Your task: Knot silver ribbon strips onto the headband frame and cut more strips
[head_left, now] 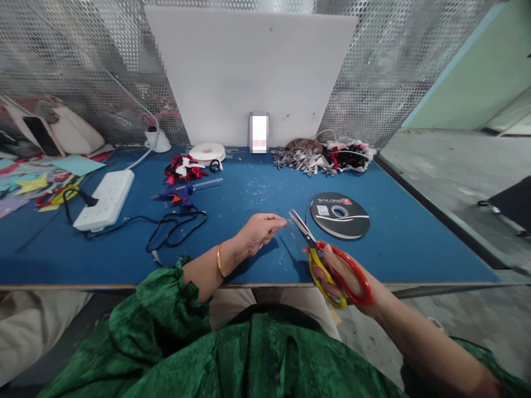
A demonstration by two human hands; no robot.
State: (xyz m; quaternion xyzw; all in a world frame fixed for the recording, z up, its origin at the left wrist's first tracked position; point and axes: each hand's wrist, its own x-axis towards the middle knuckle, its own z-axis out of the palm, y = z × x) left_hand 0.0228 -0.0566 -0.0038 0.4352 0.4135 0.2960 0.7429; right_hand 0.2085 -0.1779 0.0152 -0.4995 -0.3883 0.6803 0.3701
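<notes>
One pair of scissors, one glue gun, one power strip, two ribbon spools: black near right, white far.

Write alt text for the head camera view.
The right hand holds red-and-yellow scissors, blades open toward the pinched fingertips of the left hand, over a blue table. A ribbon spool, glue gun and power strip lie nearby.

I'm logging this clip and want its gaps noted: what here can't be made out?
Head view:
- What the left hand pinches: too small, hidden by its fingers.
- Small card against the white board: blurred out.
- Label on the black ribbon spool: too small to read.
- Red-and-yellow-handled scissors: handles partly covered by the right hand.
</notes>
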